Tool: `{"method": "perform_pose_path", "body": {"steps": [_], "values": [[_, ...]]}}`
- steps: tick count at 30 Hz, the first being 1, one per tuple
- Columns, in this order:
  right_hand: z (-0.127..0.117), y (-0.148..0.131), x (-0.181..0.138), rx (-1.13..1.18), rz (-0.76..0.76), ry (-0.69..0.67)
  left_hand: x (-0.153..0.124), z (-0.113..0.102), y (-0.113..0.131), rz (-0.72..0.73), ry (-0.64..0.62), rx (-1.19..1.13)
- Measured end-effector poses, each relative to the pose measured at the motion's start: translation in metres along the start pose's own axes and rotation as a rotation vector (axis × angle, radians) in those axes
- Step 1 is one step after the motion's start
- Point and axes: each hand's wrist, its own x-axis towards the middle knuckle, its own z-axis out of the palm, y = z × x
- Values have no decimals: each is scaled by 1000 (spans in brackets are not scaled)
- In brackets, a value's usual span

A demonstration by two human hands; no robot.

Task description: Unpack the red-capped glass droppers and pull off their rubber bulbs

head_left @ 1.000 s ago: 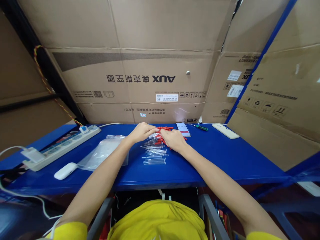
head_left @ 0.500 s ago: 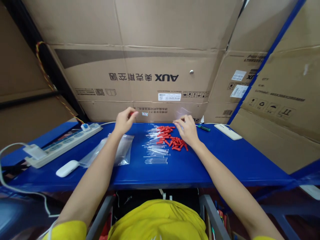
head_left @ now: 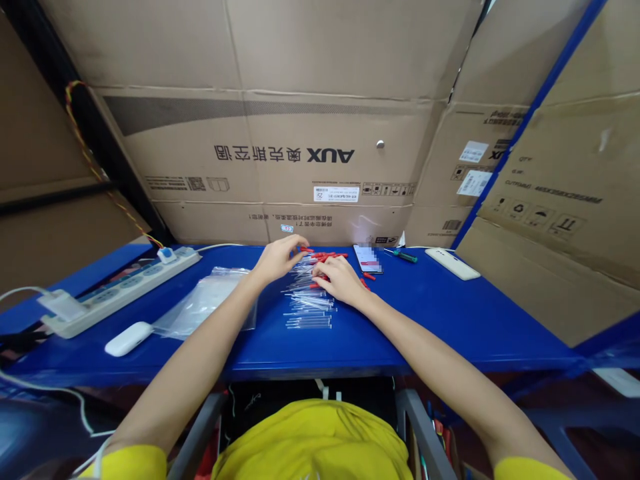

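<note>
Thin clear plastic tubes (head_left: 310,303) lie side by side in a column on the blue table (head_left: 425,320). Small red plastic caps (head_left: 330,255) sit on or beside the far tubes, and more lie to the right, partly under my right hand. My left hand (head_left: 281,259) is at the far left end of the column, its fingers closed on a red cap (head_left: 306,250) at the tips. Over the tubes and caps, my right hand (head_left: 343,280) has its fingers curled in and closed; what they pinch is hidden.
Clear plastic bags (head_left: 210,303) lie left of the tubes, near a white rounded case (head_left: 129,339) and a power strip (head_left: 125,287). Behind my right hand are a lit phone (head_left: 367,259), a green-handled screwdriver (head_left: 404,256) and a white phone-shaped object (head_left: 453,263). Cardboard (head_left: 280,120) walls the back.
My left hand has moved right and down to the column with the red cap. My right hand has moved left and nearer onto the tubes and caps, uncovering the lit phone.
</note>
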Motion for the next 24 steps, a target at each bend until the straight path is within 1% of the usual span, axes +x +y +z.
{"method": "perform_pose_path", "body": {"steps": [6, 9, 11, 13, 15, 18, 21, 24], "values": [[-3, -1, 1, -72, 39, -44, 2, 7, 13, 32, -43, -45], [-6, 0, 2, -90, 122, -20, 3, 13, 16, 5, -18, -129], [-7, 1, 2, -58, 210, 51, 3, 20, 17, -42, -8, -229], [-8, 4, 2, 27, 267, 130, 3, 29, 19, -118, -20, -361], [-11, 7, 1, 103, 259, 164, 3, 38, 21, -199, -53, -513], [-14, 9, -2, 111, 211, 139, 3, 46, 23, -260, -102, -682], [-16, 11, -4, 62, 197, 104, 3, 46, 22, -248, -145, -688], [-21, 14, -5, -7, 212, 101, 2, 36, 20, -189, -191, -556]]}}
